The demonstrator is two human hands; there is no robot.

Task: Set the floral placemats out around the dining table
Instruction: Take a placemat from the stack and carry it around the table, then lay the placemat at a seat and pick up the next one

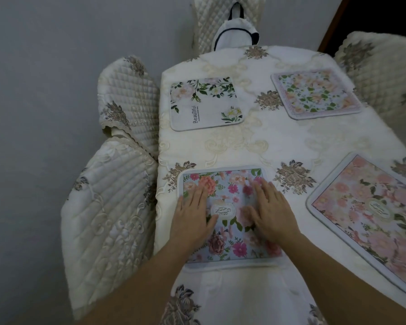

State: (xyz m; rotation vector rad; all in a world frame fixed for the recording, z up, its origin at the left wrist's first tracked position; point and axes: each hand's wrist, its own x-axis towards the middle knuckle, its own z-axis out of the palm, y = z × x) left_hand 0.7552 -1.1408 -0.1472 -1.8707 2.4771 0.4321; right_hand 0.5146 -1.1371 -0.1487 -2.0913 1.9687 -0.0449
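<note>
Several floral placemats lie on the cream embroidered tablecloth (256, 141). The nearest, a blue placemat (230, 184) with pink flowers and an oval label, sits at the table's near left. My left hand (192, 212) and my right hand (270, 209) both rest flat on it, palms down, fingers extended, holding nothing. A pink placemat (373, 219) lies at the near right. A white placemat (204, 104) printed "Beautiful" lies at the far left. A peach-flowered placemat (317, 93) lies at the far right.
Quilted cream chair covers stand around the table: one at the left (117, 179), one at the far end (220, 22), one at the right (382, 73). A white cloth item with dark trim (234, 31) hangs at the far end. A grey floor lies to the left.
</note>
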